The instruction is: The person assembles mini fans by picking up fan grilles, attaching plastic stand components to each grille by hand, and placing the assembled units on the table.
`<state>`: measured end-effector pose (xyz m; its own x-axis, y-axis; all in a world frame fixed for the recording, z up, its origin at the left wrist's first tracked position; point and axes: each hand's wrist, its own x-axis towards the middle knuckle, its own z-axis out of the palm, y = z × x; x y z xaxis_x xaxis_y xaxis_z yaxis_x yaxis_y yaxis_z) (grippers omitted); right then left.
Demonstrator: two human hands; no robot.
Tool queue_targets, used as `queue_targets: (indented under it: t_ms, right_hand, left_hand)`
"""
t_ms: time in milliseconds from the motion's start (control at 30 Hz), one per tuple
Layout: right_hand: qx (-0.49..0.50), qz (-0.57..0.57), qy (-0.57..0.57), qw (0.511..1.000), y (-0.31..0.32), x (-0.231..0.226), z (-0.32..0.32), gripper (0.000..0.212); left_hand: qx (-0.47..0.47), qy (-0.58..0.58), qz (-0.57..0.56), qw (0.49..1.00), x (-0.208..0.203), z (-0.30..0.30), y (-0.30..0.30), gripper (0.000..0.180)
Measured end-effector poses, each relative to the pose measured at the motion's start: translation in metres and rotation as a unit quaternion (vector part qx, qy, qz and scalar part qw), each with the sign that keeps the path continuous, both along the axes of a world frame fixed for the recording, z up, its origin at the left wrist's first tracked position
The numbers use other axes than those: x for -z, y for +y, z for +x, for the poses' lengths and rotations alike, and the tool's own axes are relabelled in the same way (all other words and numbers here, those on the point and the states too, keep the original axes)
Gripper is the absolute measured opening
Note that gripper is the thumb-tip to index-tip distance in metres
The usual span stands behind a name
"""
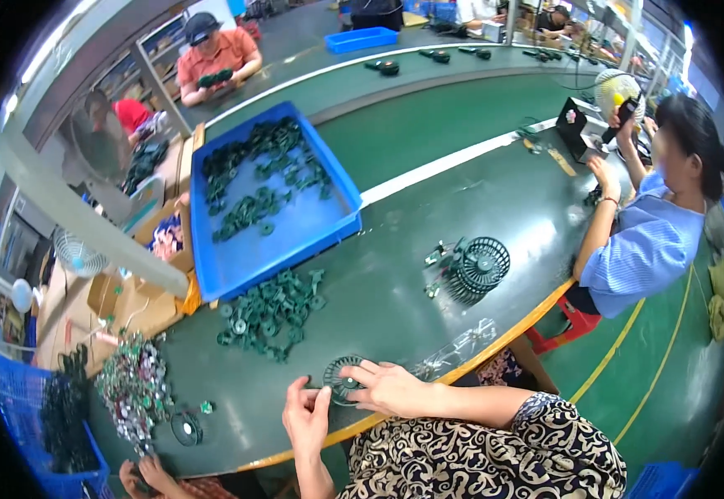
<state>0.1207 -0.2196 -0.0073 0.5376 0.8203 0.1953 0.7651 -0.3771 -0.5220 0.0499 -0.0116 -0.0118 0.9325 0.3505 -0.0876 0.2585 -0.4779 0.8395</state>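
Note:
A dark green slotted fan wheel (pixel 331 368) lies close to the table's near edge, in front of me. My right hand (pixel 393 391) reaches over it from the right, its fingers resting on the wheel's centre and rim. Beside the wheel's left rim is my left hand (pixel 305 416), thumb and fingers apart with nothing visible between them; whether its thumb touches the rim I cannot tell. Beyond my left hand spreads a pile of small dark green plastic parts (pixel 274 312). Farther right stand several stacked fan wheels (pixel 482 264), with small metallic parts (pixel 438 254) beside them.
A blue tray (pixel 347 224) of green parts stands beyond the pile. Left lies a heap of small metallic and green pieces (pixel 133 387). Another person's hands (pixel 150 476) are near another wheel (pixel 185 428). Clear plastic pieces (pixel 462 345) lie by the edge; a co-worker (pixel 649 241) sits right.

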Motion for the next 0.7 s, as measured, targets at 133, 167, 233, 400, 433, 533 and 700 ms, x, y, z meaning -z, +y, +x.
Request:
queue_targets:
  t_ms: [133, 167, 233, 400, 433, 533, 700]
  right_hand:
    - [0.179, 0.060, -0.064, 0.980, -0.050, -0.020, 0.018, 0.022]
    - [0.235, 0.071, -0.111, 0.963, -0.065, -0.033, 0.027, 0.020]
    - [0.351, 0.114, -0.182, 0.911, -0.093, -0.056, 0.041, 0.022]
    - [0.490, -0.026, -0.203, 0.847, -0.155, -0.053, 0.066, 0.032]
    - [0.493, -0.003, -0.202, 0.846, -0.163, -0.051, 0.073, 0.034]
    - [0.516, -0.038, -0.200, 0.832, -0.177, -0.043, 0.090, 0.035]
    - [0.574, -0.111, -0.232, 0.778, -0.220, -0.031, 0.118, 0.033]
  left_hand:
    - [-0.049, -0.074, -0.110, 0.990, 0.010, -0.003, 0.005, 0.046]
    - [-0.054, -0.071, -0.097, 0.991, 0.010, -0.005, 0.009, 0.046]
    - [-0.047, -0.073, -0.095, 0.992, 0.019, -0.007, 0.012, 0.045]
    - [-0.020, -0.086, 0.017, 0.996, 0.020, -0.004, 0.004, 0.046]
    - [-0.022, -0.086, 0.019, 0.996, 0.018, -0.003, 0.003, 0.046]
    - [-0.015, -0.097, 0.043, 0.994, 0.017, -0.008, 0.008, 0.042]
    - [-0.064, -0.085, -0.046, 0.993, 0.016, -0.027, 0.030, 0.035]
